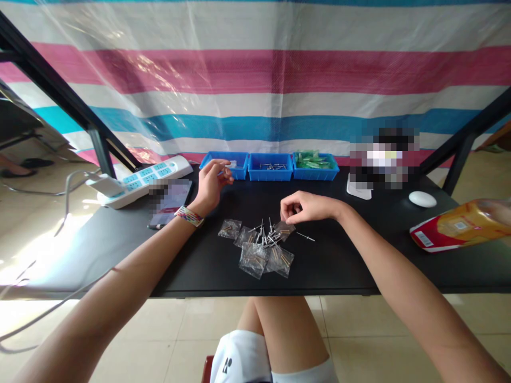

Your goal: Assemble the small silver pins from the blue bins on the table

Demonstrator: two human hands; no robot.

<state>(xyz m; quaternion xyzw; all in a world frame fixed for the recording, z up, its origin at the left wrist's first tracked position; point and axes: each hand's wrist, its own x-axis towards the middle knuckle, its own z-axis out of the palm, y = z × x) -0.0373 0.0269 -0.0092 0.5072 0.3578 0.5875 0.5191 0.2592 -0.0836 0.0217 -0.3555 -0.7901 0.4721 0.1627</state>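
My left hand point(213, 183) is over the front edge of the left blue bin point(239, 174), its fingers bent and apart. Some clear plastic shows in that bin beyond the fingertips. My right hand point(305, 206) is low over the table with fingers curled together; its fingertips meet the edge of a small clear bag point(285, 230), and what they hold is hidden. Metal blind rivets point(263, 234) lie in a loose heap between the hands. Around them are several clear bags point(254, 259) with brass-coloured pins inside. One single rivet point(305, 236) lies right of the heap.
The middle blue bin point(270, 174) holds rivets, the right blue bin point(315, 174) green packets. At left are a power strip point(147, 181) with cables and a phone point(171, 202). A white mouse point(422, 199) and a red-gold bottle point(459, 226) are at right. Striped sheeting point(255, 69) hangs behind.
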